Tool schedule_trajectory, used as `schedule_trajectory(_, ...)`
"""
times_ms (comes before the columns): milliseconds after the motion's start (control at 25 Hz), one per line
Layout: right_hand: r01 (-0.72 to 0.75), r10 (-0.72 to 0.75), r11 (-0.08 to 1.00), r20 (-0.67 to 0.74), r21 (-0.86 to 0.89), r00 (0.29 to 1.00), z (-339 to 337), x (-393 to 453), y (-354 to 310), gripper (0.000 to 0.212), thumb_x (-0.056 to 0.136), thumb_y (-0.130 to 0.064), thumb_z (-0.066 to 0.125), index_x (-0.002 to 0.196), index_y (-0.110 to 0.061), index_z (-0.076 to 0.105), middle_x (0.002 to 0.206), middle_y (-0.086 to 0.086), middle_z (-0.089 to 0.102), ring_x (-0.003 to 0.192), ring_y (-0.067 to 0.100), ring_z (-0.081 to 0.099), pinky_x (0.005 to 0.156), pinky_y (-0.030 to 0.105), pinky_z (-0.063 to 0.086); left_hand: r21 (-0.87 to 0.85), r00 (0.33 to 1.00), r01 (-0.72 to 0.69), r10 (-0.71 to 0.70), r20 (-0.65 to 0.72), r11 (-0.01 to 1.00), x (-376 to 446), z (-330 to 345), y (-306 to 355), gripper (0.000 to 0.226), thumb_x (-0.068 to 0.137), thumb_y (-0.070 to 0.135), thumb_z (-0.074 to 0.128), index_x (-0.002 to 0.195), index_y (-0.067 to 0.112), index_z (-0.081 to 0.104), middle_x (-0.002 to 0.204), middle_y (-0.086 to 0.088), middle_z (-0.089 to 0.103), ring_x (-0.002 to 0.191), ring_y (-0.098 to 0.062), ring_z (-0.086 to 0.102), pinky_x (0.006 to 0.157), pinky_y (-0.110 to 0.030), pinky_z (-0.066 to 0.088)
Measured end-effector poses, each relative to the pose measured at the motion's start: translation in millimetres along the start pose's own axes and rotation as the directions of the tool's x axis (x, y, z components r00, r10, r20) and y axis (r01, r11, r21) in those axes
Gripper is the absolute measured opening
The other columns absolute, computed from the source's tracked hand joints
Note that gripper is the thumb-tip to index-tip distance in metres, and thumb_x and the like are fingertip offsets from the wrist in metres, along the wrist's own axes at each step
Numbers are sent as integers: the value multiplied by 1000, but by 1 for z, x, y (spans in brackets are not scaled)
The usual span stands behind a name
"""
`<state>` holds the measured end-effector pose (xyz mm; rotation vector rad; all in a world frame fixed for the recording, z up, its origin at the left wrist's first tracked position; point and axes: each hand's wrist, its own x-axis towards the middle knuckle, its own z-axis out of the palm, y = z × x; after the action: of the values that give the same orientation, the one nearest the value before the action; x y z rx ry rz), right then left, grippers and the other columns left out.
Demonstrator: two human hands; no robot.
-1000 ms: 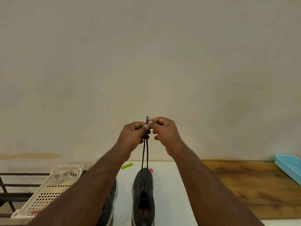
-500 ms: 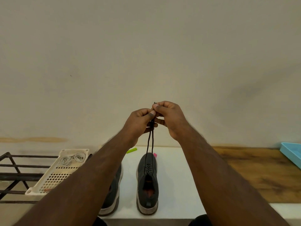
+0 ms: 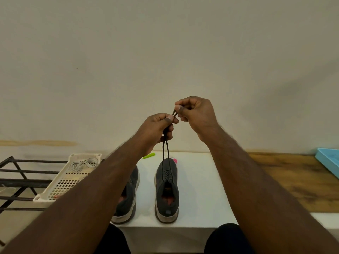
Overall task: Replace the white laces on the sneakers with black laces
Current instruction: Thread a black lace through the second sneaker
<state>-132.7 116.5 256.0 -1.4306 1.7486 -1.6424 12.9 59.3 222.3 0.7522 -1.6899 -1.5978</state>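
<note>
Two dark grey sneakers stand side by side on a white table [image 3: 198, 180]. The right sneaker [image 3: 167, 191] is threaded with a black lace [image 3: 165, 153], whose two strands rise taut from the eyelets. My left hand [image 3: 156, 131] grips both strands high above the shoe. My right hand [image 3: 196, 114], just up and to the right, pinches the lace tips. The left sneaker [image 3: 128, 200] is partly hidden behind my left forearm. White laces [image 3: 82, 164] lie coiled in a cream perforated basket [image 3: 60, 184] at the left.
A black metal rack [image 3: 16, 180] stands at the far left under the basket. A green marker [image 3: 149, 155] and a pink object [image 3: 174, 160] lie behind the shoes. A wooden surface [image 3: 293, 180] with a light blue tray [image 3: 328, 160] extends right. A plain wall is behind.
The view has tilted down, showing more of the table and shoes. My right hand has moved slightly up and right of my left hand along the lace ends.
</note>
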Motion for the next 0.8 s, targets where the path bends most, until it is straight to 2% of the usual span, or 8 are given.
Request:
schedule_trajectory(120,-26,28,998,36,-48,999,-4,-4,5,4,92,-13,70,95,-14,73,82,3,73,73,12,69,74,30,61,73,999,-22,25,-40,997,0,-1,-6,28,105,24,47,98,14,72,71,0,53,66,-12,50,80,-34,56)
schedule_trajectory(280,40,-41,999,37,34,998,-9,2,-7,9,92,-5,67,99,-11,71,87,9,74,78,16,72,75,30,61,-9,999,-36,36,-17,999,4,6,0,26,104,26,50,104,12,72,77,-1,61,69,-13,57,77,-31,56)
schedule_trajectory(440,98,-95,992,32,-77,995,-9,5,-5,15,93,-7,66,100,-18,71,97,-1,75,91,12,72,85,35,61,16,995,-77,78,-68,997,8,11,0,24,103,28,52,100,14,72,73,1,59,66,-13,56,76,-32,56)
schedule_trajectory(480,157,-158,970,10,-186,987,-9,4,-3,17,93,-8,64,102,-21,72,104,-6,74,97,8,69,89,33,58,50,992,-87,91,-84,995,8,12,-2,24,103,27,52,97,15,72,70,2,55,64,-12,53,74,-32,55)
schedule_trajectory(560,291,-298,880,40,-376,954,-9,0,-5,26,95,-8,60,112,-23,72,121,-12,67,111,1,60,95,17,49,122,990,-103,113,-83,987,8,12,-6,24,102,27,53,92,17,71,64,4,50,61,-12,47,70,-32,51)
schedule_trajectory(640,314,-252,841,193,-442,948,-12,-3,-12,30,99,-11,55,122,-24,69,125,-13,64,107,-3,58,89,2,41,157,991,-119,127,-40,980,7,10,-6,25,101,30,55,85,22,72,61,7,47,61,-12,43,66,-33,46)
schedule_trajectory(720,297,-106,793,360,-531,927,-16,-6,-16,31,103,-14,50,128,-22,66,115,-6,70,96,3,62,89,13,49,193,991,-131,133,4,972,7,7,-4,28,100,35,57,77,27,71,59,10,47,61,-12,42,64,-33,42)
schedule_trajectory(800,292,-60,761,385,-579,921,-18,-8,-15,28,102,-15,52,124,-18,69,104,-1,73,87,10,64,87,31,55,248,992,-129,125,35,960,7,7,-2,29,99,39,57,79,24,71,58,11,48,60,-11,42,64,-32,42)
